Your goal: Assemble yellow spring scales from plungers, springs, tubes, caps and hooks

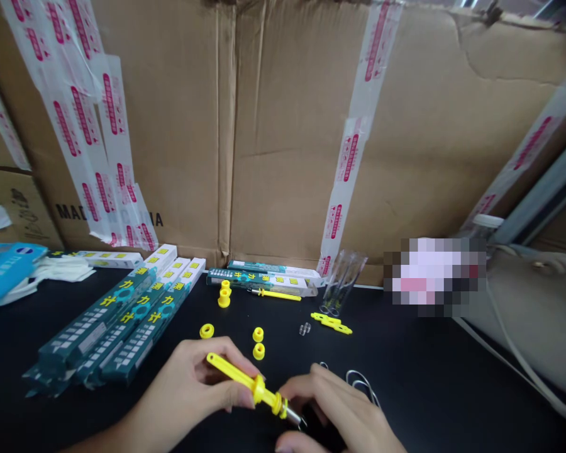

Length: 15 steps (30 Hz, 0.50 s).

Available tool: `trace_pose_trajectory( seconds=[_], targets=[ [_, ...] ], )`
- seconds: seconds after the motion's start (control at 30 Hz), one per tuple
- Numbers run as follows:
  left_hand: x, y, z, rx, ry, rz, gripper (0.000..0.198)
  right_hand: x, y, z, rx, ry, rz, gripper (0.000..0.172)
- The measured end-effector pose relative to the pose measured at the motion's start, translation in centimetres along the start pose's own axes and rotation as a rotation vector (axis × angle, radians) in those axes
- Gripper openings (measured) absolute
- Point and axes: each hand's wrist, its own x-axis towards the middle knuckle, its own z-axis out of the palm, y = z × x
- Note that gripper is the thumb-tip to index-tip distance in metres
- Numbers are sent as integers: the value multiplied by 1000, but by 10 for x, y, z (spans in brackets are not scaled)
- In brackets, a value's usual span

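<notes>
Hands [193,384], yellow soldering iron [238,374], tip [295,415] lower right

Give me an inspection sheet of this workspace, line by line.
Surface: black work top.
Job's things: yellow-handled tool with metal tip; yellow rings close by.
Clutter: long green boxes, clear plastic sleeves, bent wire loops, blue packet.
Hands: left hand grips the tool; right hand is at its metal tip.
Cables: thin white cable at far right.
Surroundings: taped cardboard boxes behind; one pixelated object.
</notes>
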Motion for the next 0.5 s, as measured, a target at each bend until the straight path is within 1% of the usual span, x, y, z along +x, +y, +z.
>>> trace_pose_trajectory(
  seconds=[0.07, 0.1, 0.2, 0.23, 0.27, 0.33, 0.4, 0.5],
  targets=[
    [2, -2, -3, -24, 12, 46, 14, 1, -2, -3, 19, 3, -15, 36],
    [3, -3, -5, -28, 21, 69, 14, 1, -2, -4, 31, 18, -18, 34],
    [4, -6, -9, -37, 23, 112, 13, 0, 0, -7, 35, 98, -18, 17],
    [4, -8, -10, -36, 18, 112, 14, 0, 1, -8, 6, 130, -23, 19],
    [4, -9, -11, -31, 12, 106, 16, 0, 2, -11, -41, 160, -30, 26],
    [4, -10, -11, -16, -5, 87, 24, 1, 6, -17, -139, 180, -23, 34],
    [4, -10, -11, 8, -20, 74, 34, 4, 9, -26, -179, 142, 8, 32],
    [6, -6, -11, 46, -9, 72, 45, 9, 9, -36, -158, 42, 31, 27]
  ],
)
